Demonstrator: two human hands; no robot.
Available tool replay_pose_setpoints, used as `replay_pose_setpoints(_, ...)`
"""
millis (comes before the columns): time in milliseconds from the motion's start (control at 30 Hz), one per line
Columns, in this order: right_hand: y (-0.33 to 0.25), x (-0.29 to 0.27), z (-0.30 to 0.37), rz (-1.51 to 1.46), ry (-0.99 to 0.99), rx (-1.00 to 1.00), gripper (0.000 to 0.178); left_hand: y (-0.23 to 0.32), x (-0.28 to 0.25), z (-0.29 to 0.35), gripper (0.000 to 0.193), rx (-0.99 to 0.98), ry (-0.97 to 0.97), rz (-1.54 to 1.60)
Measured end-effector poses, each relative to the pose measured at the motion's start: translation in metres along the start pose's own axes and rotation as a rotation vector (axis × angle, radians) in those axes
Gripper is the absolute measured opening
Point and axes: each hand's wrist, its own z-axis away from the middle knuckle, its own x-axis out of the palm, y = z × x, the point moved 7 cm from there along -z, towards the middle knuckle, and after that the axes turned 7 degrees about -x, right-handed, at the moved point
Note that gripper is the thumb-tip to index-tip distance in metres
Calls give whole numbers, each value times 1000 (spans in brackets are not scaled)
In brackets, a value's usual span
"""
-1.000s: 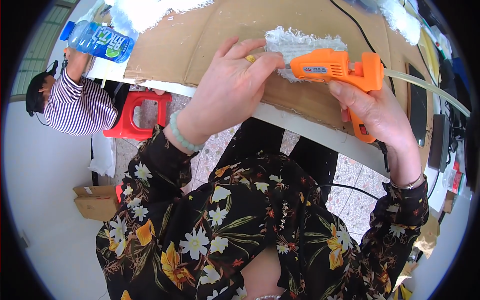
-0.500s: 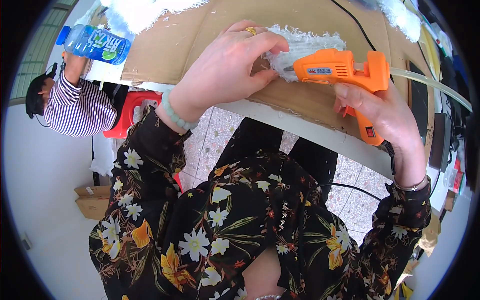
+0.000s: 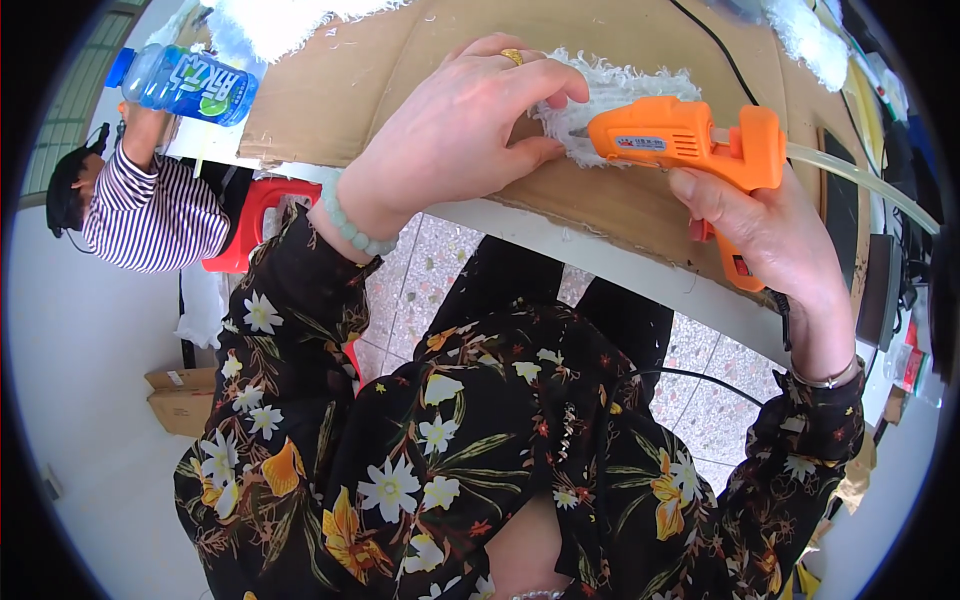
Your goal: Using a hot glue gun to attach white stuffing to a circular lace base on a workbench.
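My right hand [image 3: 765,225] is wrapped round the handle of an orange hot glue gun [image 3: 655,132], with a finger by its red trigger. From the back of the gun a long translucent glue stick [image 3: 865,178] runs off to the right. The gun's nozzle points left, at the surface of a white, fringed piece of fabric [image 3: 610,85] lying on the cardboard. My left hand [image 3: 475,125], fingers curled, grips the left end of that fabric between thumb and fingers. Part of the fabric is hidden behind the gun, and my left fingertips are partly out of sight.
Cardboard [image 3: 400,75] covers the white table. A blue-capped bottle [image 3: 190,88] is at the far left, near a person in a striped shirt [image 3: 155,215] and a red stool [image 3: 255,220]. White fluffy material [image 3: 290,22] lies at the back. A black cable [image 3: 715,45] crosses the cardboard.
The glue gun and my right hand have shifted very slightly to the right. My left hand has barely moved and keeps to the fabric's left end.
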Motion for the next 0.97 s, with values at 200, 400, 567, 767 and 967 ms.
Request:
replay_pose_setpoints(200,-1,4,-3,-31,-24,-38,31,3,0,-1,39,5,5,6)
replay_pose_setpoints(400,4,-1,5,-10,-10,20,33,1,3,0,39,-25,-29,-5)
replay_pose_setpoints(567,4,-6,10,31,-15,42,34,3,2,-1,40,-21,-33,0)
replay_pose_setpoints(767,3,-4,8,17,-22,29,35,4,3,-2,40,-9,-35,-13)
replay_pose_setpoints(967,10,-11,15,72,-13,63,38,5,3,-1,39,-8,-34,-37)
